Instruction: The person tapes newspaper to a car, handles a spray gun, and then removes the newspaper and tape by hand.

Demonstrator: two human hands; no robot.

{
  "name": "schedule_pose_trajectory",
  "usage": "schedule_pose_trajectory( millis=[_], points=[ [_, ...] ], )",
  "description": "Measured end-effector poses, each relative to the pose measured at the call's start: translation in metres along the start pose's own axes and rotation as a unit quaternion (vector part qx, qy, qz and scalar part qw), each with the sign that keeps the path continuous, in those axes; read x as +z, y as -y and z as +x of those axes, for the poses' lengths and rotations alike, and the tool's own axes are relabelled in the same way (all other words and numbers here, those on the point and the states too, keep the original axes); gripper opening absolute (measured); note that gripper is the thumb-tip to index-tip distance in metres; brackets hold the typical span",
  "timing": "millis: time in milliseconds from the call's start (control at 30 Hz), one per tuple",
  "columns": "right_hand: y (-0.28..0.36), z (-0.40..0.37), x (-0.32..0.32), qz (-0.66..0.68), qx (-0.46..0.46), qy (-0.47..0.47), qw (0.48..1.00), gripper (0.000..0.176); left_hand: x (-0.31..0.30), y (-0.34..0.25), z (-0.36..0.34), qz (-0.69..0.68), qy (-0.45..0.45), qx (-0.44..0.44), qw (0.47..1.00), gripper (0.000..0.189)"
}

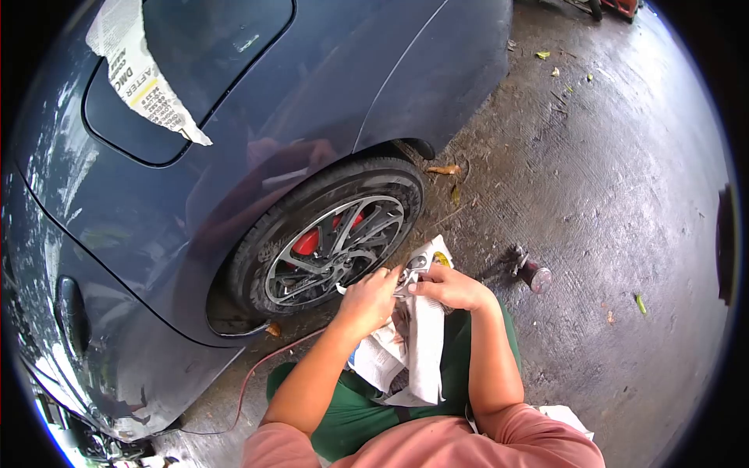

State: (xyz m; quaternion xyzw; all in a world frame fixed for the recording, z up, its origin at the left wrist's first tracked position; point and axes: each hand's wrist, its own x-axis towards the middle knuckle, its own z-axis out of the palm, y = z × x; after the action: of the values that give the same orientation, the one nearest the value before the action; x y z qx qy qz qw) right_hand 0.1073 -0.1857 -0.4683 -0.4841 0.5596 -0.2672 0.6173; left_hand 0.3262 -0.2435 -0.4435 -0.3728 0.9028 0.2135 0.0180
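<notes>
Where the person crouches, a crumpled newspaper (pixel 417 343) hangs over the green-clad knees. The left hand (pixel 370 300) has its fingers curled shut on the paper's upper edge. Just beside it, the right hand (pixel 451 287) pinches a small metal tool (pixel 412 269) between thumb and fingers. Beyond them stands the wheel (pixel 335 246) of a dark blue car (pixel 257 101). A small can (pixel 535 274) lies on the concrete floor (pixel 624 195), near the right hand.
</notes>
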Motion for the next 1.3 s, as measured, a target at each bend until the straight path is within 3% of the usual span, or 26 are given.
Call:
schedule_pose_trajectory(
  millis=[33,67,100,167,200,267,300,433,533,600,667,700,733,767,800,867,900,933,1000,1033,1067,1133,1233,1267,1300],
  points=[
    [-0.01,0.005,0.001,-0.003,-0.007,0.0,1.0,0.051,-0.003,0.0,0.0,-0.011,-0.015,-0.015,1.0,0.04],
    [-0.02,0.009,0.0,-0.007,-0.015,-0.001,1.0,0.049,-0.007,0.0,0.002,-0.017,0.001,-0.035,0.999,0.037],
    [-0.021,0.008,0.003,0.09,-0.016,0.021,0.996,0.049,-0.012,0.0,0.003,-0.024,0.018,-0.055,0.998,0.034],
    [-0.022,0.006,0.002,0.047,-0.051,0.024,0.997,0.046,-0.013,0.001,0.001,-0.052,0.014,-0.077,0.996,0.028],
    [-0.019,0.006,-0.003,0.023,-0.071,0.024,0.997,0.044,-0.016,-0.004,0.002,-0.059,0.016,-0.106,0.993,0.027],
    [-0.018,0.001,-0.011,0.023,-0.109,-0.007,0.994,0.041,-0.007,0.012,0.001,-0.012,-0.053,-0.015,0.998,0.027],
    [-0.021,-0.001,-0.017,0.083,-0.094,-0.021,0.992,0.04,-0.003,0.016,0.001,-0.001,-0.125,-0.006,0.992,0.029],
    [-0.026,-0.018,-0.039,0.201,-0.081,-0.126,0.968,0.035,-0.008,0.023,0.005,-0.051,-0.009,-0.096,0.994,0.039],
    [-0.026,-0.022,-0.039,0.202,-0.107,-0.182,0.956,0.025,0.01,0.026,0.008,-0.066,-0.069,-0.039,0.995,0.038],
    [-0.021,-0.022,-0.034,0.216,-0.114,-0.152,0.958,0.017,0.01,0.017,0.011,-0.163,-0.067,-0.04,0.984,0.038],
    [-0.023,-0.011,-0.019,0.157,-0.168,-0.108,0.967,0.026,0.005,0.007,0.014,-0.139,-0.065,-0.04,0.987,0.039],
    [-0.007,-0.019,-0.014,0.121,-0.137,-0.081,0.98,0.041,0.001,0.004,0.017,-0.157,-0.068,-0.041,0.984,0.047],
    [-0.018,-0.009,-0.006,0.04,-0.174,-0.074,0.981,0.062,-0.002,-0.001,0.019,-0.174,-0.072,-0.045,0.981,0.055],
    [-0.014,-0.008,0.0,0.013,-0.166,-0.063,0.984,0.079,-0.008,-0.015,0.018,-0.244,-0.131,-0.047,0.96,0.074],
    [-0.02,0.001,0.006,-0.012,-0.171,-0.073,0.982,0.091,-0.01,-0.023,0.02,-0.32,-0.133,-0.058,0.936,0.089],
    [-0.026,0.015,0.012,-0.042,-0.19,-0.11,0.975,0.096,0.001,-0.014,0.024,-0.469,-0.13,-0.058,0.872,0.093],
    [-0.041,0.028,0.018,-0.098,-0.261,-0.166,0.946,0.084,0.007,-0.005,0.026,-0.455,-0.11,-0.052,0.882,0.094],
    [-0.036,0.028,0.017,-0.101,-0.253,-0.152,0.95,0.075,0.014,0.004,0.027,-0.441,-0.09,-0.047,0.892,0.095],
    [-0.023,0.018,0.013,-0.107,-0.235,-0.125,0.958,0.057,0.023,0.004,0.028,-0.463,-0.14,-0.038,0.875,0.083],
    [-0.008,0.004,0.012,-0.099,-0.229,-0.166,0.954,0.04,0.02,-0.003,0.024,-0.455,-0.151,-0.042,0.876,0.079],
    [-0.01,0.008,0.009,-0.113,-0.224,-0.189,0.95,0.039,0.02,-0.011,0.024,-0.45,-0.163,-0.043,0.877,0.075],
    [-0.016,0.016,0.01,-0.138,-0.209,-0.233,0.94,0.036,0.028,-0.023,0.027,-0.498,-0.247,-0.066,0.829,0.057],
    [-0.03,0.024,0.003,-0.096,-0.148,-0.403,0.898,0.029,0.023,-0.021,0.025,-0.523,-0.296,-0.07,0.796,0.047],
    [-0.034,0.029,0.001,-0.065,-0.126,-0.453,0.88,0.028,0.032,-0.006,0.021,-0.447,-0.291,-0.028,0.846,0.048],
    [-0.026,0.03,0.001,-0.023,-0.17,-0.548,0.818,0.026,0.027,-0.012,0.013,-0.278,-0.306,0.003,0.911,0.055]
  ],
)
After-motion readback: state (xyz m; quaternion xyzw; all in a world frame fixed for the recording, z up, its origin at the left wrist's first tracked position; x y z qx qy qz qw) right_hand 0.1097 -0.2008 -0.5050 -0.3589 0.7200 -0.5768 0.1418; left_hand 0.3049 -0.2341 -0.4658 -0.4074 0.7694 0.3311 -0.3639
